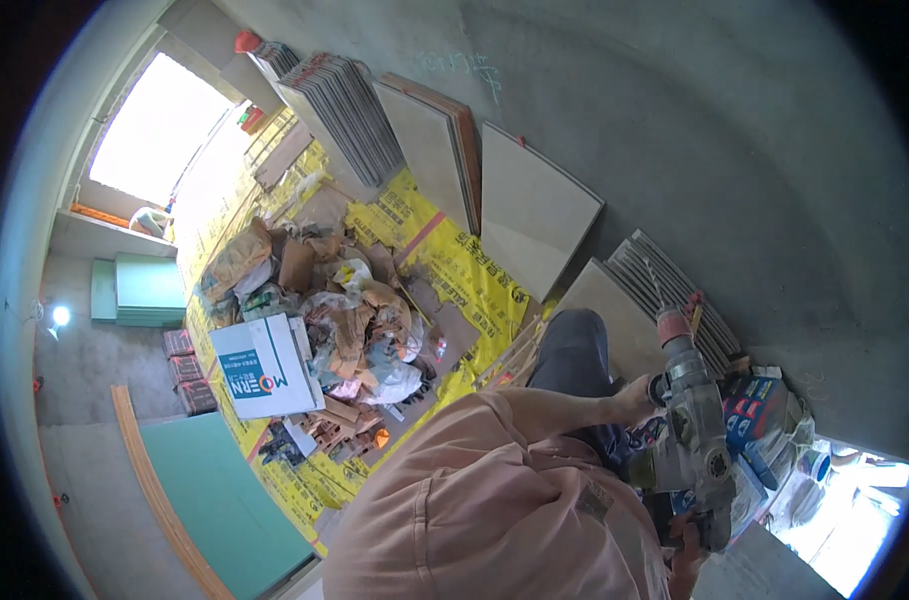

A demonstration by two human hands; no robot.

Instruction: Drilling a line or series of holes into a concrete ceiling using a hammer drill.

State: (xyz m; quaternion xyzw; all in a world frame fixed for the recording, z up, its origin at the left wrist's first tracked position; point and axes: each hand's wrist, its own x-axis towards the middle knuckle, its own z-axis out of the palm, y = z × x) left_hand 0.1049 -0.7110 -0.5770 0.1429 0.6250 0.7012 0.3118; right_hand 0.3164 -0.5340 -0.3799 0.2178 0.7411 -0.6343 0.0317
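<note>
A large, dusty rotary hammer drill [696, 430] is held across my right side. Its red-collared chuck [672, 325] and long bit [654, 280] point away from me, towards the grey wall. My left hand [632, 402] is closed round the side handle just behind the chuck. At the rear, my right hand [686, 553] grips the main handle, its fingers partly hidden by the tool body. Beyond the bit, a stack of thin grey tiles [664, 285] leans on the wall; I cannot tell whether the bit touches them.
More large tiles [539, 205] lean along the wall [714, 150]. Yellow printed sheeting [474, 270] covers the floor, with a rubbish heap [344, 300] and a white-blue carton [264, 368] on it. Green boards [219, 490] lie left. Boxes and bags [759, 420] crowd beside the drill.
</note>
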